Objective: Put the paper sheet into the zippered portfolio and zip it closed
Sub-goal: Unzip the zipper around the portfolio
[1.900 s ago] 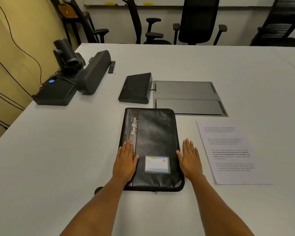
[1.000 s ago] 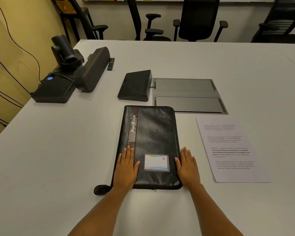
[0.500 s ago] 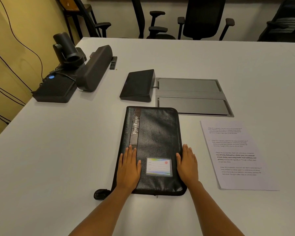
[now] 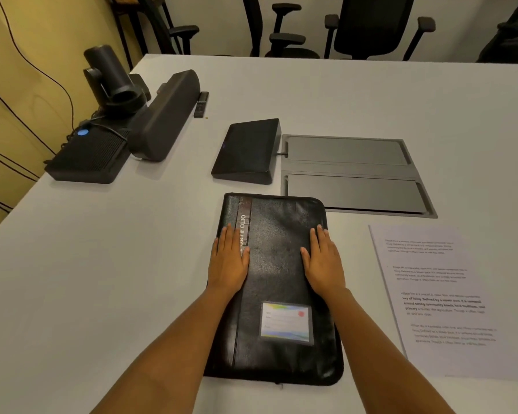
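Head view: we lay both hands flat on the closed black portfolio [image 4: 278, 273] on the white table [image 4: 102, 264]. Our left hand [image 4: 229, 261] presses its left side and our right hand [image 4: 323, 264] its right side, fingers straight and close together. The paper [image 4: 443, 300] lies near, to its right, not touching.

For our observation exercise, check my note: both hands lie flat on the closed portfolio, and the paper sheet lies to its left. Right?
One slip: the head view shows the paper sheet right of the portfolio, not left. The left hand and right hand do lie flat on it.
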`<state>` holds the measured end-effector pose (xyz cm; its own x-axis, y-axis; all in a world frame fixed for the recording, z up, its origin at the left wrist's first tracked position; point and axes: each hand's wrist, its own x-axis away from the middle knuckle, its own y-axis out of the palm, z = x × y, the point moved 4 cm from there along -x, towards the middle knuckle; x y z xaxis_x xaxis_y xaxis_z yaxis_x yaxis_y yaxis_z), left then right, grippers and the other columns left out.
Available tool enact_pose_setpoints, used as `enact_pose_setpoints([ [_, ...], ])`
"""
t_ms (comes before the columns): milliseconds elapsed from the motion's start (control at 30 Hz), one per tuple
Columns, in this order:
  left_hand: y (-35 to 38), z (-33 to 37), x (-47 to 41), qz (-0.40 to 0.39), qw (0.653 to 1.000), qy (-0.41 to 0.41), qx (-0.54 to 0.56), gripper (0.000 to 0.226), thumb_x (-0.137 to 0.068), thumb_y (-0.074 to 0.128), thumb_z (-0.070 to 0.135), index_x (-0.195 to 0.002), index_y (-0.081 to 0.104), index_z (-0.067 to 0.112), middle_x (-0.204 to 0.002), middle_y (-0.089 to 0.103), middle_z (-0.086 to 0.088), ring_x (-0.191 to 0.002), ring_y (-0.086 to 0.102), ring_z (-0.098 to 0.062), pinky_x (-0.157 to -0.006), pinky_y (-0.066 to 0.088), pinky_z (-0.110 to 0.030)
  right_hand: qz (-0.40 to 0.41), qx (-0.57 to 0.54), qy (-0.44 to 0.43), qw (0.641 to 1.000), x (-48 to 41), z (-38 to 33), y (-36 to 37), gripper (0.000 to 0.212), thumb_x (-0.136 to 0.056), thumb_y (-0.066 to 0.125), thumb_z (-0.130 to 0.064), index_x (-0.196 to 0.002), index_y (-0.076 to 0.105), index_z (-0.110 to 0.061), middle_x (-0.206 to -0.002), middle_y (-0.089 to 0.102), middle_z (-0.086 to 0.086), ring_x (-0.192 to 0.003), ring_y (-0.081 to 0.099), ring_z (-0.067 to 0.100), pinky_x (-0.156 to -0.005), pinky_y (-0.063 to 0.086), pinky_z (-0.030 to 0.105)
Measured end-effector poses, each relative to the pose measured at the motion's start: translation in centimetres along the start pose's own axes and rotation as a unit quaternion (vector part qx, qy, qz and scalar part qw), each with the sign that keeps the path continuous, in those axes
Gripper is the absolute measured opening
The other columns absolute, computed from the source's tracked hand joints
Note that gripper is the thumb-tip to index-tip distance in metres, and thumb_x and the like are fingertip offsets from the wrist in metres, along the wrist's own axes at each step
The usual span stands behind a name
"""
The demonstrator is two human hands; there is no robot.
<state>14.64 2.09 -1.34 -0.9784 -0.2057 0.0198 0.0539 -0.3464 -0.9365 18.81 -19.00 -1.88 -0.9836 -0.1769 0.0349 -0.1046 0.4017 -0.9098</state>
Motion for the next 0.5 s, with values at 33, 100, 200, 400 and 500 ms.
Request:
enact_pose_setpoints([
  [33,-0.1,-0.1,-0.9,0.000,1.000,-0.002,0.008,0.057,-0.101,0.025,0.034,-0.150,0.005,0.012,-0.160,0.003,-0.006,-0.148,0.002,-0.016,-0.120,-0.001,-0.030,-0.002,0.002,-0.001,1.000,-0.9,-0.1,0.1,0.057,-0.100,0.026,-0.037,-0.149,0.007,-0.013,-0.159,0.004,0.006,-0.147,0.002,0.019,-0.118,0.001,0.030],
  [100,-0.2,-0.3,-2.6,0.000,1.000,-0.001,0.018,0.057,-0.101,0.024,0.035,-0.150,0.005,0.012,-0.160,0.002,-0.007,-0.148,0.002,-0.017,-0.120,-0.001,-0.031,-0.006,0.009,0.001,1.000,-2.9,-0.3,0.2,0.057,-0.101,0.024,-0.038,-0.149,0.006,-0.014,-0.159,0.003,0.006,-0.147,0.000,0.019,-0.117,-0.001,0.030],
  [200,-0.2,-0.5,-5.1,0.000,0.999,-0.010,0.038,0.058,-0.101,0.023,0.037,-0.150,0.004,0.014,-0.160,0.000,-0.006,-0.148,0.001,-0.017,-0.121,0.002,-0.031,-0.008,0.018,0.004,1.000,-5.7,-0.5,0.2,0.057,-0.101,0.023,-0.038,-0.149,0.006,-0.013,-0.159,0.003,0.006,-0.147,-0.001,0.019,-0.118,-0.002,0.032],
  [400,-0.1,-0.8,-9.6,0.008,0.996,-0.033,0.082,0.059,-0.101,0.026,0.038,-0.151,0.004,0.015,-0.160,0.000,-0.004,-0.148,0.003,-0.019,-0.119,0.007,-0.032,0.007,0.013,0.002,1.000,-10.0,-1.0,-0.1,0.055,-0.100,0.027,-0.037,-0.149,0.014,-0.014,-0.158,0.013,0.006,-0.146,0.007,0.022,-0.119,0.007,0.038],
  [500,0.0,-1.1,-10.9,0.011,0.993,-0.051,0.107,0.061,-0.100,0.029,0.040,-0.151,0.007,0.016,-0.160,0.005,-0.003,-0.147,0.010,-0.021,-0.118,0.013,-0.035,0.020,0.005,0.003,1.000,-10.9,-1.0,-0.2,0.053,-0.100,0.030,-0.036,-0.146,0.023,-0.013,-0.153,0.026,0.008,-0.144,0.016,0.024,-0.117,0.015,0.040],
])
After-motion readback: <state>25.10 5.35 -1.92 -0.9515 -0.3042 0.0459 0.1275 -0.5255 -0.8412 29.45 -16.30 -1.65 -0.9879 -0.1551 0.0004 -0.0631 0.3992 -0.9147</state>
